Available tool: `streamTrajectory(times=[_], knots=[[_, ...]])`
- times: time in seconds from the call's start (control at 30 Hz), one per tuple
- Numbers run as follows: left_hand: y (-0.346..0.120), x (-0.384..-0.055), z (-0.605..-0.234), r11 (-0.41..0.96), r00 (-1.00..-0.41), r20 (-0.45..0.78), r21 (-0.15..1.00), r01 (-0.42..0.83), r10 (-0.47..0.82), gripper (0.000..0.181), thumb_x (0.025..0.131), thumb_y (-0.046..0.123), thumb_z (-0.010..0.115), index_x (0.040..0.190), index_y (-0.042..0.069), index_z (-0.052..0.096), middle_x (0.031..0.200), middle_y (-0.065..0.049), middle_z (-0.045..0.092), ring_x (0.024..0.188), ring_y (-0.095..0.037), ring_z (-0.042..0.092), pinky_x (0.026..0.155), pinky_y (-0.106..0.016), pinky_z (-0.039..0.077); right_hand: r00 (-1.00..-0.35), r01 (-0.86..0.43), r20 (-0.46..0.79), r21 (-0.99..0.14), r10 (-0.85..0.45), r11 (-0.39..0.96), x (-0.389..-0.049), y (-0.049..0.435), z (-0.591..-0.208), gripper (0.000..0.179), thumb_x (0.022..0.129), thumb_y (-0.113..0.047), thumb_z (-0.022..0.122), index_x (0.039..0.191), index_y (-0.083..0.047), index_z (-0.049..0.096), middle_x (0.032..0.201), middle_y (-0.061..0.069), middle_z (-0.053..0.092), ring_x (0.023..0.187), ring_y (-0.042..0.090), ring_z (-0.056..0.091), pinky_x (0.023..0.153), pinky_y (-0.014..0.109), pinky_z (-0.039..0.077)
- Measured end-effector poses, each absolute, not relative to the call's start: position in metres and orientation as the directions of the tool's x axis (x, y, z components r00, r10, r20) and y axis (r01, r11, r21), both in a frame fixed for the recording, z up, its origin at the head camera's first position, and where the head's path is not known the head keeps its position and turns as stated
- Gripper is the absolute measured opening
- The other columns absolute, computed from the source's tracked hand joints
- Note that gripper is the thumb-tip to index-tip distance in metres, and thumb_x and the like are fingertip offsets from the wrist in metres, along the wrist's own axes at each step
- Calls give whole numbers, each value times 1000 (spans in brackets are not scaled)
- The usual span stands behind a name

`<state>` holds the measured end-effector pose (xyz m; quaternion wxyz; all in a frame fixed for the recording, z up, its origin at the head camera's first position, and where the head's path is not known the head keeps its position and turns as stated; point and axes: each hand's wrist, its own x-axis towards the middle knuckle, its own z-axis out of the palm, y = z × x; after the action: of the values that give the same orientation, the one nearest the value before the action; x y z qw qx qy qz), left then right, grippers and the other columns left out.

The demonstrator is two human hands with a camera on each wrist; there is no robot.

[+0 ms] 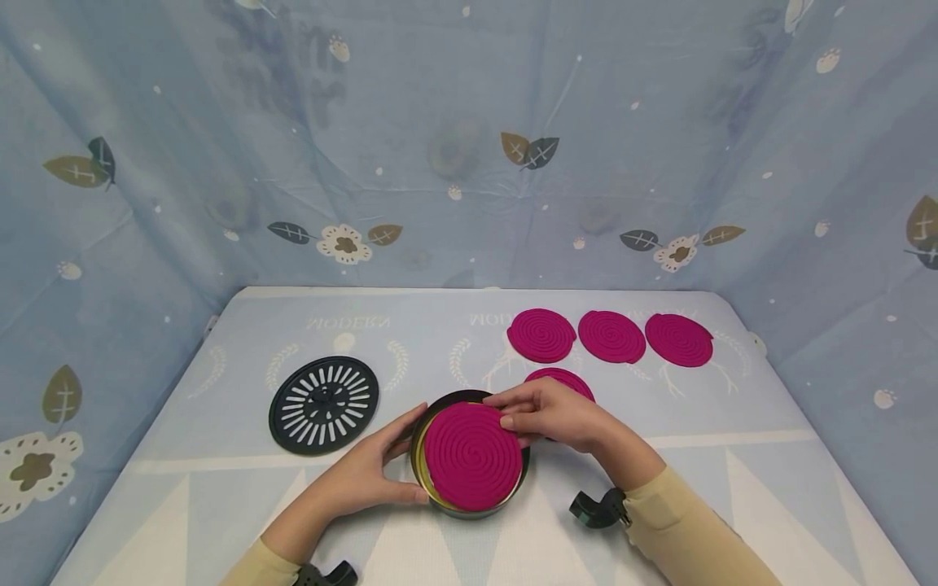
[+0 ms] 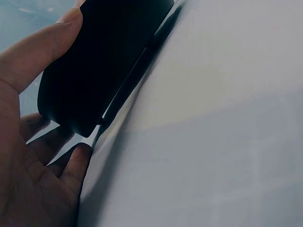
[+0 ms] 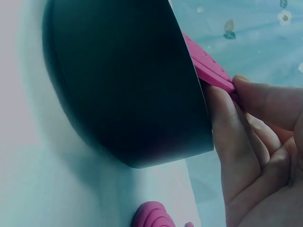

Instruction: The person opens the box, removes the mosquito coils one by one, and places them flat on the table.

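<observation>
A magenta spiral mosquito coil [image 1: 472,456] lies tilted over the mouth of a round black tin [image 1: 524,470], whose yellowish inside shows along the left. My right hand [image 1: 560,417] pinches the coil's edge between thumb and fingers at the tin's upper right rim. In the right wrist view the pinched coil [image 3: 208,66] juts out past the rim of the dark tin [image 3: 128,80]. My left hand [image 1: 370,474] holds the tin's left side, thumb at the near side and fingers toward the far side. The tin's floor is hidden beneath the coil.
Three more magenta coils [image 1: 541,335] lie in a row at the back right of the table [image 1: 242,521]. Another coil [image 1: 563,378] sits partly hidden behind my right hand. To the left lies a black slotted round lid [image 1: 324,405]. Patterned blue cloth [image 1: 454,122] surrounds the table.
</observation>
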<state>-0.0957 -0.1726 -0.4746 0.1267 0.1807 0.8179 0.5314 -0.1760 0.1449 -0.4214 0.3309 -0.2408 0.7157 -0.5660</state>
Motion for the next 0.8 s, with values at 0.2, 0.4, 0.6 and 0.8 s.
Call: streamTrajectory(times=[0.2,0.4,0.6,0.8], knots=[[-172,-95,-472,379,-906,-35,915,141,421,117,63,39,94,157,20,28,156,11,32,141,-6,32,113,-26,37,-737,94,-186,-980,-650,174,-172,151,-426,42,94,-11,69,134,-2,61,108,14,72,82,20,70,72,34,64],[-172,-94,-471,372,-904,-32,917,142,426,116,63,38,94,157,21,28,157,9,31,141,-6,32,113,-26,37,-803,156,-178,-984,-569,87,-166,164,-430,48,92,-11,70,137,0,57,115,15,70,82,17,70,75,38,64],[-172,-94,-471,370,-903,-20,916,155,429,116,64,38,94,157,18,28,157,8,32,141,-8,33,113,-28,37,-852,166,-159,-986,-499,31,-163,182,-432,52,93,-10,69,140,3,52,118,14,68,90,18,70,79,39,63],[-171,-94,-471,374,-905,-23,915,153,425,117,63,39,94,157,17,28,158,5,31,142,-8,32,113,-27,37,-878,162,-142,-987,-458,-5,-161,203,-432,55,94,-8,67,144,6,46,118,13,69,91,16,70,79,36,62]])
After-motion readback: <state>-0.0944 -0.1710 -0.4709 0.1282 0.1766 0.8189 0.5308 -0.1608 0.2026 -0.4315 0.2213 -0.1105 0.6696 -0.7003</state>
